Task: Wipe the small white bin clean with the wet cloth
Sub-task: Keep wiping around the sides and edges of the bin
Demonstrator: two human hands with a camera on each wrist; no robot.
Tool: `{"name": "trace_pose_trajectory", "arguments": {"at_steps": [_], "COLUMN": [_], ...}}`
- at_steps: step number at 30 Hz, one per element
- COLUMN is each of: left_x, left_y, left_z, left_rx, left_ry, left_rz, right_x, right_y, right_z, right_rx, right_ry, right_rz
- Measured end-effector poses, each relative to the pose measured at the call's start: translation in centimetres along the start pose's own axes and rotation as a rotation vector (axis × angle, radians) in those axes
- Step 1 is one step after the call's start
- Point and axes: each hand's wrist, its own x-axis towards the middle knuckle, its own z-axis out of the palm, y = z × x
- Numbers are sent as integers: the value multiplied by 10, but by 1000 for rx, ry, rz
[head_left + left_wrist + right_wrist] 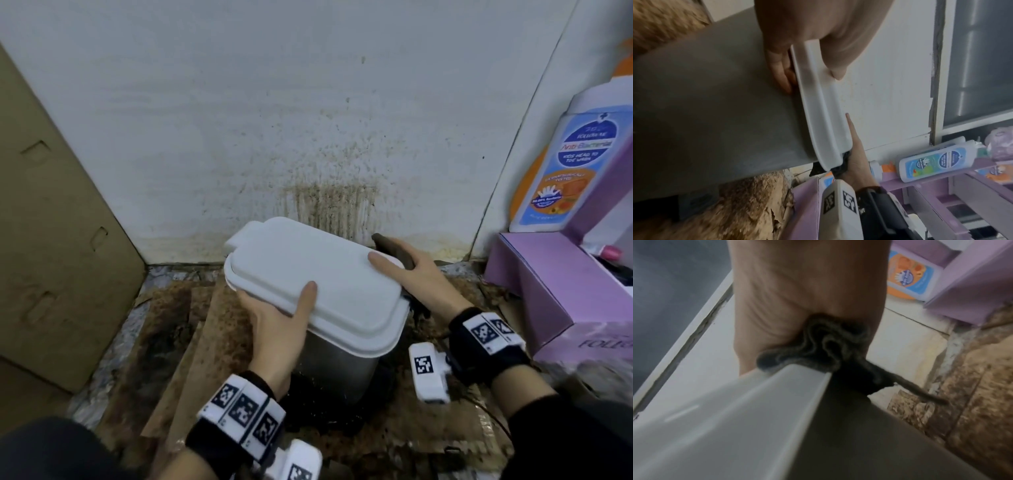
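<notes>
The small bin (318, 274) has a white lid and a grey body (715, 105), and stands tilted on soiled cardboard before the wall. My left hand (281, 318) grips its near left rim, thumb on the lid, fingers (781, 71) under the rim. My right hand (411, 270) is at the bin's right end, thumb on the lid, holding a bunched dark wet cloth (822, 345) against the rim. An end of the cloth (390, 245) pokes out behind the hand.
A stained white wall (325, 137) rises right behind the bin. A cardboard box (51, 240) leans at the left. At the right stand a purple box (548, 284) and a wash bottle (561, 164). Dirty, crumbling cardboard (205, 325) covers the floor.
</notes>
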Motion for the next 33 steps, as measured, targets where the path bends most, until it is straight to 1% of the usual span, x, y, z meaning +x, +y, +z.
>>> {"name": "trace_pose_trajectory", "arguments": {"at_steps": [3,6,8,11,13,15,18,20,26,28,30,31,33], "left_x": [-6,-4,2,20,35,47,55,53,56,56,51,48,44], "left_y": [0,1,2,14,27,37,40,38,25,25,26,27,24], "left_z": [8,7,2,-8,-13,-14,-10,-7,-10,-10,-11,-12,-14], "left_rx": [-32,-66,-64,-1,58,120,189,204,246,267,288,310,363], "left_ry": [-7,-17,-55,-191,-272,-326,-342,-351,-340,-331,-314,-302,-245], "left_rz": [65,123,142,133,95,55,22,0,-49,-12,37,58,65], "right_x": [3,-6,-17,-45,-70,-90,-102,-102,-91,-85,-78,-75,-66], "right_y": [-1,-7,-5,1,-4,-11,-5,3,15,15,6,-1,-20], "right_z": [-3,0,7,29,51,74,99,104,90,81,69,63,57], "right_rx": [-36,-51,-24,15,1,37,115,126,183,131,24,-46,-198], "right_ry": [-62,-35,43,273,407,451,451,456,466,498,497,461,299], "right_rz": [7,-10,-11,29,72,105,107,112,74,38,-43,-102,-230]}}
